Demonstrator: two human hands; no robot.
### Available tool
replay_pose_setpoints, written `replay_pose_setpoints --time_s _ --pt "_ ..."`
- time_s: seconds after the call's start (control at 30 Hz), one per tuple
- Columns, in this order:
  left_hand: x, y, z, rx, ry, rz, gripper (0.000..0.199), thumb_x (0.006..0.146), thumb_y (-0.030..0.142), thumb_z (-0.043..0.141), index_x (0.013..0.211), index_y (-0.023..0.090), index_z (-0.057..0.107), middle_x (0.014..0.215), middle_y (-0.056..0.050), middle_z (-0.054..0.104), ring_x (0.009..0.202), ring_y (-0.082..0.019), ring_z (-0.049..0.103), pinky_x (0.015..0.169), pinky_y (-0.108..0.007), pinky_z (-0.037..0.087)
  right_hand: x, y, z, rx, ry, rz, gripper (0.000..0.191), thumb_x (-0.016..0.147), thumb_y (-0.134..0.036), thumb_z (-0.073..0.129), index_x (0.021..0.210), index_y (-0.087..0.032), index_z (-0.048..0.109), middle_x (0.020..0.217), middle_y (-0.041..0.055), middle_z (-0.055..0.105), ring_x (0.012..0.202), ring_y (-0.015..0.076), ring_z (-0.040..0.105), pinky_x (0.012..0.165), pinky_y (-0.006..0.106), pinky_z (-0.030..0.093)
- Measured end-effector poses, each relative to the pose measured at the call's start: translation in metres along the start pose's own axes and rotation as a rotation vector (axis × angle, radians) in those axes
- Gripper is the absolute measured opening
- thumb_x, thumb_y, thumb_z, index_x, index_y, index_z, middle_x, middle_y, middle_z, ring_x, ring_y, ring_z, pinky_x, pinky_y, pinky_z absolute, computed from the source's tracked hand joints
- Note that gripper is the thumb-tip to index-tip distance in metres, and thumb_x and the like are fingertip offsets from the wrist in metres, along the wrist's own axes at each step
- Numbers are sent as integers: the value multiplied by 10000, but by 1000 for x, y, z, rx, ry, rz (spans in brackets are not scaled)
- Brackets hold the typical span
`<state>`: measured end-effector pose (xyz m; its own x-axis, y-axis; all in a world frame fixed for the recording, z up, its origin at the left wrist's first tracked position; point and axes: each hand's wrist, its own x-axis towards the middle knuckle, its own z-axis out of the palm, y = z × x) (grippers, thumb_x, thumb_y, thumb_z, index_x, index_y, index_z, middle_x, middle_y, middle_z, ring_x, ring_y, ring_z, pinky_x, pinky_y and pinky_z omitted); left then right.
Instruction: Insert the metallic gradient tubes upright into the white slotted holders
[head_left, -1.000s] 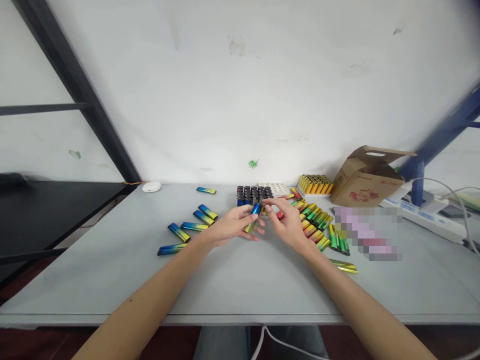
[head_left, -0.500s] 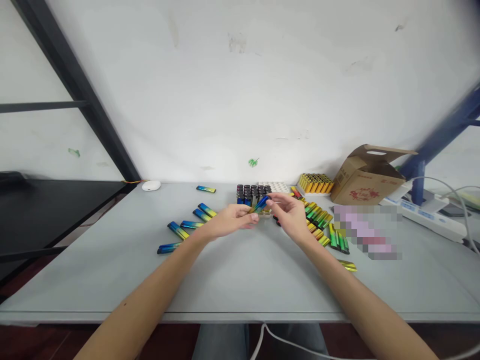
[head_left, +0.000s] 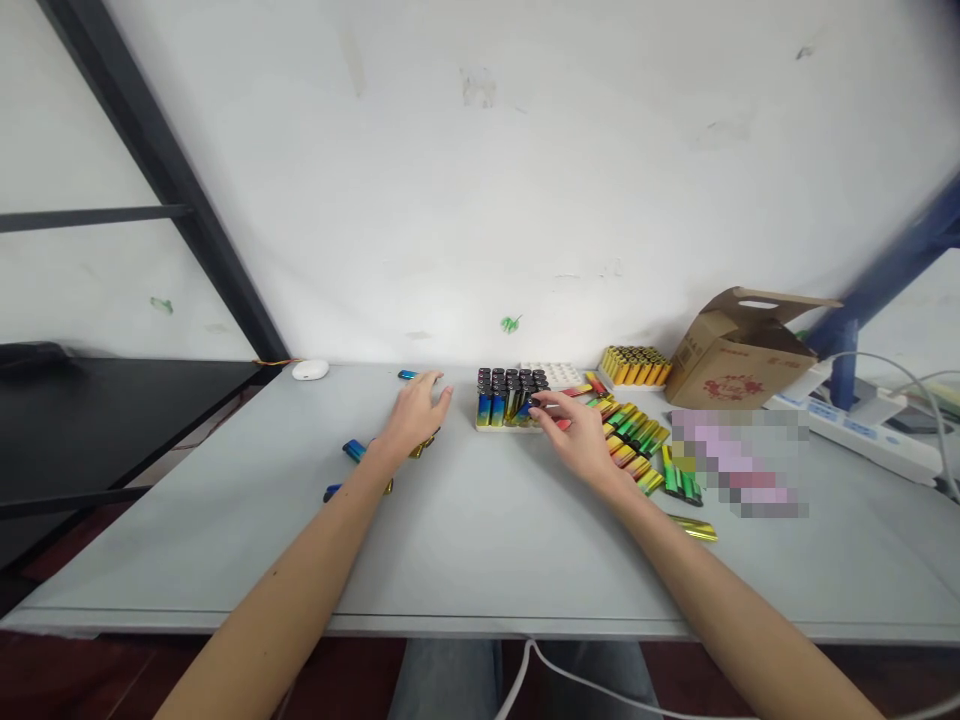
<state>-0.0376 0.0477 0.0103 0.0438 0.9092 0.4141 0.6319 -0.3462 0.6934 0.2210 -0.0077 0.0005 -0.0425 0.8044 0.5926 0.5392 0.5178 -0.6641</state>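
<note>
My right hand (head_left: 574, 430) pinches a blue lighter (head_left: 528, 410) by its dark top, at the front right of a white tray (head_left: 491, 429). Rows of upright lighters (head_left: 492, 405) with black tops and blue-to-yellow bodies fill much of that tray. To the left, my left hand (head_left: 414, 415) is over loose lighters, its fingers stretched out and apart. It partly hides them; one blue lighter (head_left: 354, 450) shows beside the wrist and another (head_left: 408, 375) lies beyond the fingertips.
Loose green, red and gold lighters (head_left: 637, 430) lie right of my right hand. Behind them stand a tray of yellow lighters (head_left: 636, 368), an open cardboard box (head_left: 739, 365) and a white power strip (head_left: 862, 435). A white pitted tray (head_left: 551, 372) is by the wall, a white case (head_left: 310, 370) at left.
My left hand has let go of the blue lighter and moved left over the loose ones. My right hand has brought that lighter down to the tray's front right.
</note>
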Motion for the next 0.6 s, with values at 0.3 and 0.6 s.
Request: replay_pose_setpoints --time_s 0.3,0.6 --pt "2 -18 8 491 -213 -57 632 929 573 296 1381 156 439 1524 -165 359 1424 -366 257 1103 -512 237 -3 -4 6 -80 -4 -48 324 887 -368 580 1179 -238 629 961 56 750 840 229 715 793 385 566" --pt "5 -24 8 486 -308 -60 664 919 583 316 1434 170 387 1574 -145 278 1461 -354 180 1131 -517 195 0 -1 8 -321 83 -226 237 916 -359 536 1041 -257 709 1149 81 693 1116 266 609 984 475 480"
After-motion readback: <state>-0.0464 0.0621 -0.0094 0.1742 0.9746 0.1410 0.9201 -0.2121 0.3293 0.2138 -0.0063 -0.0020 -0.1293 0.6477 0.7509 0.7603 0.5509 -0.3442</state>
